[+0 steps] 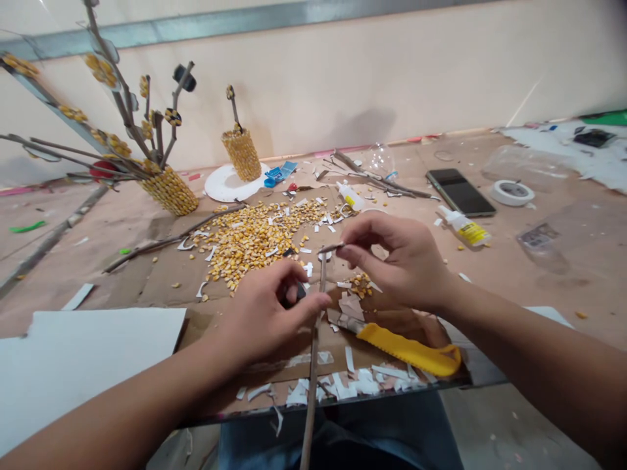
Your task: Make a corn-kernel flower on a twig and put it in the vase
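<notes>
My left hand [267,312] is closed around a thin grey stick [312,365] that runs from my lap up toward the table, and a small dark piece shows under its fingers. My right hand [396,261] pinches the stick's upper tip between thumb and forefinger. Just beyond both hands lies a pile of yellow corn kernels [249,238]. Below my right wrist a yellow utility knife [406,349] rests on the cardboard, with white paper scraps [343,385] around it.
Two kernel-covered holders stand at the back: one with branches [169,189], one on a white plate [242,153]. Glue bottles [463,227], a phone [459,191] and a tape roll [512,192] lie right. A white sheet [83,359] lies front left.
</notes>
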A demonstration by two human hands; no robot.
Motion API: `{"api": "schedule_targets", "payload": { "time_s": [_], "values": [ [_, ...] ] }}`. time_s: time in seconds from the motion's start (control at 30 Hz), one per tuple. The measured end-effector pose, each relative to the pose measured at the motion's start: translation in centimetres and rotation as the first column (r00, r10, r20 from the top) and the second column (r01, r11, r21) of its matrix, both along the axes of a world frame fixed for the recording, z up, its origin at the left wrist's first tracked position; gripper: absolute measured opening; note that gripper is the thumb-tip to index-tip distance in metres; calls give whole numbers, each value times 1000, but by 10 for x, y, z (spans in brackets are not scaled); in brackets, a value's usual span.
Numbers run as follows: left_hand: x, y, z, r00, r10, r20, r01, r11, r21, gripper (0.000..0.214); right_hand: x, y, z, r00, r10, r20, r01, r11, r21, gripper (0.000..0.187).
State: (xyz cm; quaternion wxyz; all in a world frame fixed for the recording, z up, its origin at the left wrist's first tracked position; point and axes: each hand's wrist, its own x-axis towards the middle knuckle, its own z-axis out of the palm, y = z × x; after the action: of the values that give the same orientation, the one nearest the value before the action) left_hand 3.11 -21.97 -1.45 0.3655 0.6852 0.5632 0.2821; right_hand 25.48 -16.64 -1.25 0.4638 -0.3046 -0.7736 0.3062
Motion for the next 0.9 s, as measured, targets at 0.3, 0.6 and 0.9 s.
{"api": "schedule_targets", "payload": {
  "time_s": [0.3, 0.6, 0.9],
  "values": [
    [4, -3, 1, 954, -178, -241, 139, 975, -172, 26, 3, 6, 2, 981, -92, -173, 47, 968, -246, 25],
    [3, 4, 11, 976, 86, 200, -25, 957, -290, 19, 7, 4, 12, 964, 35, -262, -134, 919, -369, 19],
    [1, -3, 3, 948, 59, 313, 41, 952, -303, 21, -5, 0, 1, 963, 213, -165, -269, 712, -649, 23]
  ]
}}
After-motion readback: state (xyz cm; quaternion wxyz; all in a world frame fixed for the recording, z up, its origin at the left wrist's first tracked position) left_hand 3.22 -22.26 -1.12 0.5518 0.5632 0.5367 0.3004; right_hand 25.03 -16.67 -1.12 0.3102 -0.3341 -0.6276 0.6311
